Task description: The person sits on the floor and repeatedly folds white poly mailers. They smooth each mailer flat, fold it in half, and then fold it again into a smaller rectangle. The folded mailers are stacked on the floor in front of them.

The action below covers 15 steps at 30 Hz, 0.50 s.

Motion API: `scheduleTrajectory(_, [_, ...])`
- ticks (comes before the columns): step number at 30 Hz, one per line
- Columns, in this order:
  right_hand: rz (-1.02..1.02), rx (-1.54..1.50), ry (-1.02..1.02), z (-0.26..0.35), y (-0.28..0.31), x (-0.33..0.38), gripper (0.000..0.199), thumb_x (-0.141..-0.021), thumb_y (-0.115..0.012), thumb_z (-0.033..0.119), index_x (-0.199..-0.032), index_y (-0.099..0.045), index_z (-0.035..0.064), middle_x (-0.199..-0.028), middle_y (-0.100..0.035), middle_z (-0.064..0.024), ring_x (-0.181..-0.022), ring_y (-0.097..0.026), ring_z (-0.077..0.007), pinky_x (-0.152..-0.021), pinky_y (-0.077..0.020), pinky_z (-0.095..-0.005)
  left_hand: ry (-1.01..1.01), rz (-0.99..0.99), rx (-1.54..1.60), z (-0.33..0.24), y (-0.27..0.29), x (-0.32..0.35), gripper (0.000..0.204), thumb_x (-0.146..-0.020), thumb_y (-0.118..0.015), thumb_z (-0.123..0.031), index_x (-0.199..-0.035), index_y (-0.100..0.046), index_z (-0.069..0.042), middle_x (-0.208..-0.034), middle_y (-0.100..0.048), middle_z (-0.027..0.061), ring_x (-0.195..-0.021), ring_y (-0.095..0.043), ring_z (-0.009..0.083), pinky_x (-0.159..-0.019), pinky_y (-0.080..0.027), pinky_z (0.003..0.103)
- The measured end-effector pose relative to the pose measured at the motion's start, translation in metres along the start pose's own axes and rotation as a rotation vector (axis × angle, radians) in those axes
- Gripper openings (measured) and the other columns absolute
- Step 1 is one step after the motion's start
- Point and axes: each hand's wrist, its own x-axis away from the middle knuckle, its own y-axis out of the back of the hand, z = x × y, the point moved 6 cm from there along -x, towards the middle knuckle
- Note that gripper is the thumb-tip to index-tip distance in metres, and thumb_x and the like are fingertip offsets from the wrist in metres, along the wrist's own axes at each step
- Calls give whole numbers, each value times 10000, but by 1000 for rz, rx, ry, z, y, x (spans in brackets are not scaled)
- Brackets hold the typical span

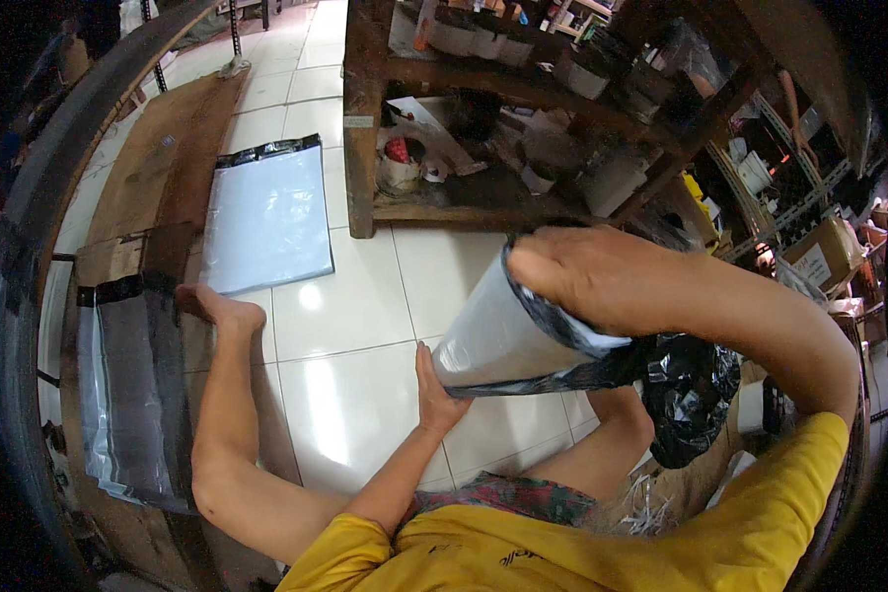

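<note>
Grey mailer bag (508,340), black inside, is held up in the middle above the white tiled floor (345,395). Right hand (602,276) closes its grip over the bag's open far end; left hand (434,390) presses flat, fingers spread, on its near bottom. Flat stack of mailer bags (266,217) lies far left.

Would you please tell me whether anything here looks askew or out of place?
Nothing looks damaged or spilled. Oddly, a stack of grey mailer bags lies directly on the tiled floor.
</note>
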Motion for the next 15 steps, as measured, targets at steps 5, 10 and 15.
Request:
scheduleTrajectory(5, [-35, 28, -239, -16, 1, -1, 217, -887, -587, 106, -1084, -520, 42, -995, -662, -225, -942, -686, -438, -769, -565, -516, -57, -17, 0, 3, -2, -2, 1251, -632, -934, -199, -1543, -118, 68, -1541, -249, 372, -1430, -299, 522, -1198, -305, 495])
scheduleTrajectory(10, [-75, -24, -411, -19, 4, 16, 355, -814, -633, 58, -1146, -513, 22, -856, -691, -273, -862, -689, -477, -722, -560, -542, -25, 17, 15, 3, -6, -1, 1240, -635, -930, -197, -1546, -128, 55, -1547, -267, 345, -1425, -324, 504, -1191, -324, 484])
scheduleTrajectory(15, [-81, 10, -298, -10, 4, 14, 399, -806, -647, 50, -1169, -481, 32, -995, -652, -257, -949, -665, -457, -779, -552, -528, 30, 46, 23, 3, -10, -1, 1242, -639, -925, -206, -1551, -120, 44, -1554, -264, 333, -1442, -310, 481, -1198, -317, 467])
